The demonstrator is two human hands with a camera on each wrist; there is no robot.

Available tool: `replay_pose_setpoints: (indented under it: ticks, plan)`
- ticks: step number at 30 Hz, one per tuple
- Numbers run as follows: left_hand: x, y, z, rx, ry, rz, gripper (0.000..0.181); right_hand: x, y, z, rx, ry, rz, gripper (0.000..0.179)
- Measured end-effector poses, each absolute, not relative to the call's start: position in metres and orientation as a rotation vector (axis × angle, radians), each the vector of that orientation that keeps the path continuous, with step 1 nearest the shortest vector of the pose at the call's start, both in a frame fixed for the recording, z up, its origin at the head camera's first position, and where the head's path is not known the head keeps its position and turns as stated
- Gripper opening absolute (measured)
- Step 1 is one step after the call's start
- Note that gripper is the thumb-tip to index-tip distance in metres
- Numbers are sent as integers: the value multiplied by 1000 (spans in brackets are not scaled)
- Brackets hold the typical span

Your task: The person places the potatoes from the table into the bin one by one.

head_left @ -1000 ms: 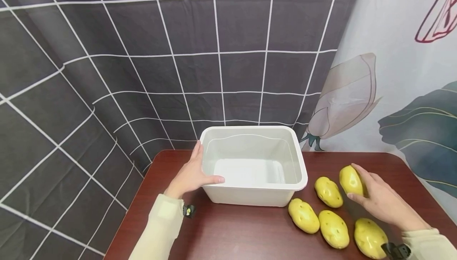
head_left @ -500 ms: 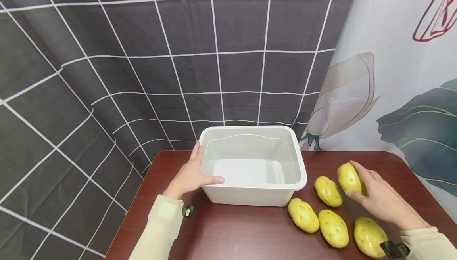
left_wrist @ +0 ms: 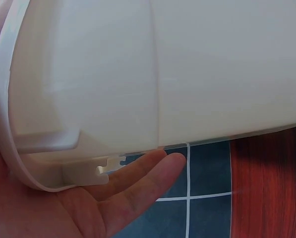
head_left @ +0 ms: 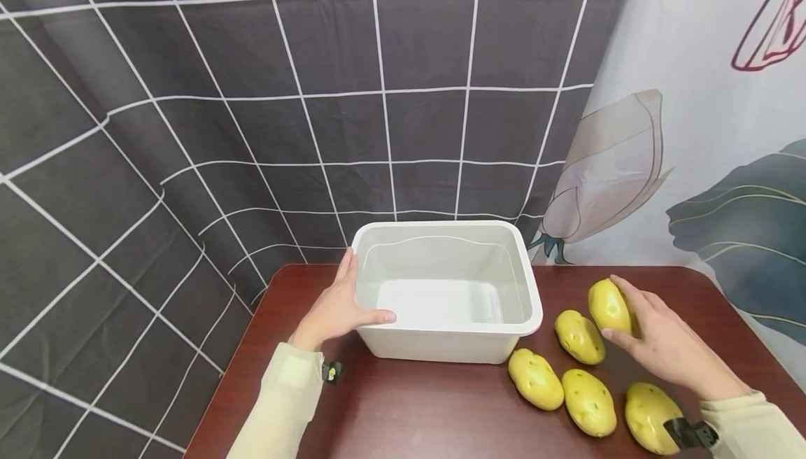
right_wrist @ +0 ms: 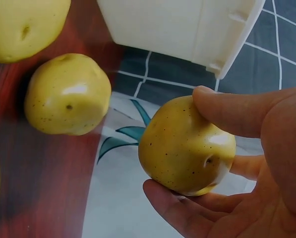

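Observation:
A white plastic bin [head_left: 441, 343] stands toward the back of the table, with nothing inside it. My left hand [head_left: 336, 308] grips its front left corner, thumb along the front rim and fingers against the outer left side. From the left wrist, the fingers [left_wrist: 138, 191] show beneath the rim [left_wrist: 1, 94]; the thumb is mostly hidden. To the right of the bin, my right hand [head_left: 661, 340] holds a yellow potato [head_left: 609, 305] between thumb and fingers. In the right wrist view this potato [right_wrist: 185, 146] appears raised off the table.
Several more potatoes lie on the dark red table: one [head_left: 579, 336] beside the held one, one [head_left: 535, 380] near the bin's front right corner, others [head_left: 588, 403] [head_left: 651, 417] nearer the front. A grey gridded cloth [head_left: 428, 130] hangs behind, and a white floral cloth [head_left: 711, 130] at right.
My right hand has moved slightly left and farther back with the potato. The left hand and the bin have stayed in place, as have the other potatoes.

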State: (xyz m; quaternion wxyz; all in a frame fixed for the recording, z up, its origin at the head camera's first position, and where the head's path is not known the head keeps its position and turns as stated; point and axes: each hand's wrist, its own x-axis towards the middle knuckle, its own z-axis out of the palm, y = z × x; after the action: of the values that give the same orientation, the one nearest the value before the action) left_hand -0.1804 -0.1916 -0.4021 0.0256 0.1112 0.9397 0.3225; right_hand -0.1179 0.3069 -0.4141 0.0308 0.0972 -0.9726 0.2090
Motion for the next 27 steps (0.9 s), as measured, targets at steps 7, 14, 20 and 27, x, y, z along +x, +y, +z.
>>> replay_pose_setpoints:
  ticks: [7, 14, 20, 27]
  plan:
    - [-180, -191, -402, 346, 2897, 1011, 138, -120, 302, -407, 294, -3013, 652, 98]
    - [-181, -191, -401, 338, 2898, 1007, 137, -121, 299, -406, 295, -3012, 662, 99]
    - [-181, -191, -401, 325, 2901, 990, 138, -121, 295, -405, 304, -2978, 651, 97]
    - [-181, -191, -402, 328, 2901, 997, 139, -121, 287, -402, 305, -2969, 657, 98]
